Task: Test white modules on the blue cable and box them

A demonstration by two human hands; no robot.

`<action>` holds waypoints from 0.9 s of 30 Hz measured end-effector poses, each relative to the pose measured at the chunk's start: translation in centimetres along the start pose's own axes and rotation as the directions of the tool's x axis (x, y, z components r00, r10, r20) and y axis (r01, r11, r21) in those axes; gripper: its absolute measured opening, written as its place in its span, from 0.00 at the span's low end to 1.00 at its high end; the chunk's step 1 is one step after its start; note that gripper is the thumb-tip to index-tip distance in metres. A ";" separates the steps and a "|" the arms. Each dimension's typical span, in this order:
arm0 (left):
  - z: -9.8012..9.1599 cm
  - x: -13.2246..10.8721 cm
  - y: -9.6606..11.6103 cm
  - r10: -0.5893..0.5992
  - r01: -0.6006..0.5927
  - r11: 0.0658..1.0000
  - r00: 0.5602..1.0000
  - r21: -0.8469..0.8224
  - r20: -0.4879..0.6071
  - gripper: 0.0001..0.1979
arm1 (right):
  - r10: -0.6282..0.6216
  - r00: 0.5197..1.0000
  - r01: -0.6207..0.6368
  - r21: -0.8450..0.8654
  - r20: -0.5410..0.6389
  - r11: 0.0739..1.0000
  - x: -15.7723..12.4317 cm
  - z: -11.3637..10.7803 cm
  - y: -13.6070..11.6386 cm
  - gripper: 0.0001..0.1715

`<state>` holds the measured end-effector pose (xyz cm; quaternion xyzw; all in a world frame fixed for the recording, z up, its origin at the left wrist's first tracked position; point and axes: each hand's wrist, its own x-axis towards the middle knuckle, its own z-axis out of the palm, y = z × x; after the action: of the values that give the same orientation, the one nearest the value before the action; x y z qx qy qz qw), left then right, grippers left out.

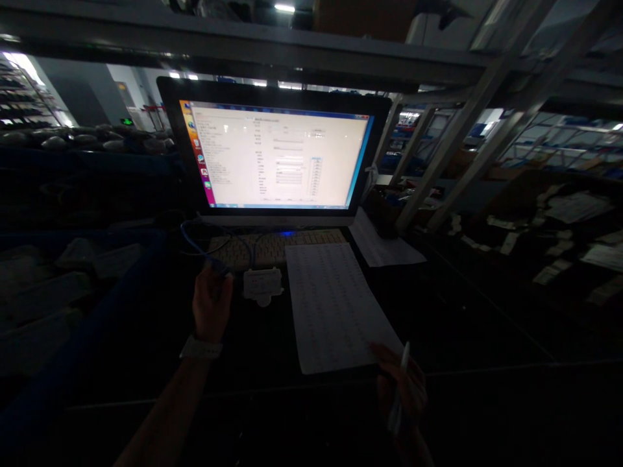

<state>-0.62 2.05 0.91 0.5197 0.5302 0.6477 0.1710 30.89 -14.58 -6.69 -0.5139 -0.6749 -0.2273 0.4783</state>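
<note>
My left hand point(212, 303) is closed in a pinch on the end of a blue cable point(191, 240), just in front of the keyboard point(272, 248). Its fingertips are dark, so the plug itself is hard to see. Right of that hand a small white device point(263, 285) with a label lies on the table, and a blue lead runs down to it. My right hand point(403, 386) is wrapped round a white pen point(399, 395) that points up and away. Its fingertips are by the lower right corner of a printed sheet point(335, 311), which overlaps the keyboard.
A lit monitor point(292, 155) stands behind the keyboard under a metal shelf beam point(272, 48). Another paper point(389, 243) lies to its right. At left is a blue bin point(104, 318) with pale packed items; several white pieces point(549, 269) are heaped at right.
</note>
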 end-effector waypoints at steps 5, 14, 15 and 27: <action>0.0 0.0 -0.2 0.029 -0.029 1.000 1.000 -0.010 0.011 0.21 | 0.004 1.000 -0.004 -0.013 -0.008 1.000 -0.1 0.0 0.0 0.05; 0.0 0.0 -0.5 0.067 -0.067 0.997 0.998 0.042 0.009 0.21 | 0.017 1.000 -0.017 0.021 -0.024 1.000 -0.1 0.0 0.1 0.06; 0.0 0.0 -0.5 0.060 -0.060 0.998 0.998 0.036 0.011 0.21 | 0.018 0.999 -0.017 0.020 -0.028 1.000 -0.1 0.0 0.1 0.06; 0.0 -0.1 -0.4 0.033 -0.034 0.999 0.999 0.023 0.024 0.22 | 0.007 1.000 -0.007 0.026 -0.006 1.000 -0.1 0.0 0.1 0.06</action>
<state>-0.76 2.12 0.52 0.5382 0.5270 0.6379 0.1604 30.96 -14.66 -6.80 -0.5094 -0.6745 -0.2185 0.4876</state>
